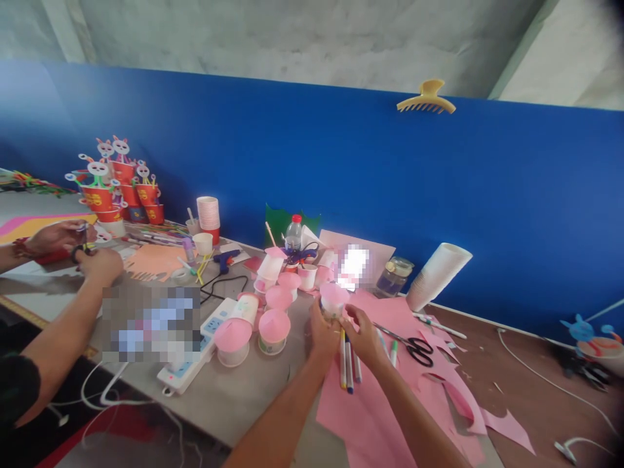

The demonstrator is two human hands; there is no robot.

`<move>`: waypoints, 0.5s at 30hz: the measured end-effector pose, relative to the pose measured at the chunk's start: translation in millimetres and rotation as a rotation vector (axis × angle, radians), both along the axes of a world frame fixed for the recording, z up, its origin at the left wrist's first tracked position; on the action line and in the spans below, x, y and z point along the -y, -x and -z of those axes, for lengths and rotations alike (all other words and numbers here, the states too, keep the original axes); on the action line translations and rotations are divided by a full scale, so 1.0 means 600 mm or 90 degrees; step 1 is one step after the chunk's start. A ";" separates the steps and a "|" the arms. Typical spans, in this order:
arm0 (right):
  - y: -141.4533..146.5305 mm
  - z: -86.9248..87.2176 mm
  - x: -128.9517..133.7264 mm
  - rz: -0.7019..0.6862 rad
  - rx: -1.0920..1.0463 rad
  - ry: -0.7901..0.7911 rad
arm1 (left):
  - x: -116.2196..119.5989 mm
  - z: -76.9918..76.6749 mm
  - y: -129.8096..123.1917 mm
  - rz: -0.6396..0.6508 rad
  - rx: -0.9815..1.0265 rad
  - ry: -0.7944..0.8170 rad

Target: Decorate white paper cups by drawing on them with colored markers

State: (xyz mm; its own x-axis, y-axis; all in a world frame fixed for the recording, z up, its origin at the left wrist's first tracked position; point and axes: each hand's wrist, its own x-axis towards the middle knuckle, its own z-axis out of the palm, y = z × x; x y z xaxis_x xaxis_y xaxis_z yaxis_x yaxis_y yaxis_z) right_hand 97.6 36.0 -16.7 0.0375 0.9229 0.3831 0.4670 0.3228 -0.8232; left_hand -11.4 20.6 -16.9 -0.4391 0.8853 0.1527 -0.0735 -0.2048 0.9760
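Note:
A white paper cup with a pink cone-shaped paper top [334, 294] is held upright over the pink paper sheets. My left hand [324, 330] wraps round the cup's left side. My right hand [364, 333] is curled at the cup's lower right side, its thumb and fingertips against it; the exact contact is partly hidden. Below my hands lie several markers [346, 364] on the pink paper [348, 416]. Black-handled scissors [418, 350] rest to the right of my right hand. Similar pink-topped cups [273, 330] stand left of my left hand.
A white power strip [199, 348] lies on the left, near a blue glue gun [227, 260]. Behind are a lit phone [354, 266], a glass jar [394, 276] and leaning stacked cups [439, 276]. At far left, another person's hands [100, 265] hold scissors near decorated red cups [97, 198].

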 end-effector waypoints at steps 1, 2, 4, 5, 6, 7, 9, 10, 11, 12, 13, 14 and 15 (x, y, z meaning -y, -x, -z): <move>0.011 -0.001 -0.005 -0.002 -0.004 0.005 | -0.004 0.005 0.001 -0.028 -0.011 -0.002; 0.020 -0.003 -0.010 -0.008 -0.006 0.013 | -0.008 0.010 0.002 -0.046 -0.015 -0.001; 0.034 -0.008 -0.019 -0.029 -0.002 0.026 | -0.016 0.020 0.002 -0.055 -0.023 0.005; 0.039 -0.010 -0.023 -0.039 0.002 0.030 | -0.021 0.026 0.002 -0.061 -0.028 0.005; 0.043 -0.013 -0.027 -0.048 0.007 0.033 | -0.025 0.032 0.001 -0.071 -0.036 0.002; 0.047 -0.016 -0.031 -0.052 0.011 0.035 | -0.029 0.037 0.000 -0.080 -0.044 -0.006; 0.052 -0.021 -0.038 -0.052 0.017 0.038 | -0.036 0.046 -0.002 -0.103 -0.059 -0.019; 0.055 -0.023 -0.042 -0.049 0.019 0.039 | -0.039 0.048 -0.002 -0.110 -0.064 -0.023; 0.056 -0.025 -0.046 -0.044 0.020 0.039 | -0.040 0.050 -0.002 -0.119 -0.068 -0.022; 0.058 -0.027 -0.051 -0.035 0.021 0.039 | -0.040 0.050 -0.002 -0.132 -0.074 -0.022; 0.059 -0.028 -0.056 -0.024 0.022 0.037 | -0.038 0.048 -0.001 -0.146 -0.085 -0.025; 0.059 -0.029 -0.062 -0.011 0.022 0.034 | -0.035 0.045 0.000 -0.164 -0.100 -0.035; 0.058 -0.029 -0.068 0.003 0.023 0.030 | -0.031 0.040 0.001 -0.186 -0.121 -0.054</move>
State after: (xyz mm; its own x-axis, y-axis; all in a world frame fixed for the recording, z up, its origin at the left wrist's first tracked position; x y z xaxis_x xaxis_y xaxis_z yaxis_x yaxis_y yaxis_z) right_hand 62.5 77.1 0.8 0.0291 0.9400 0.3400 0.4986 0.2811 -0.8200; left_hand -12.2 39.3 -41.1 -0.6285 0.7076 0.3228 0.1810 -0.2706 0.9455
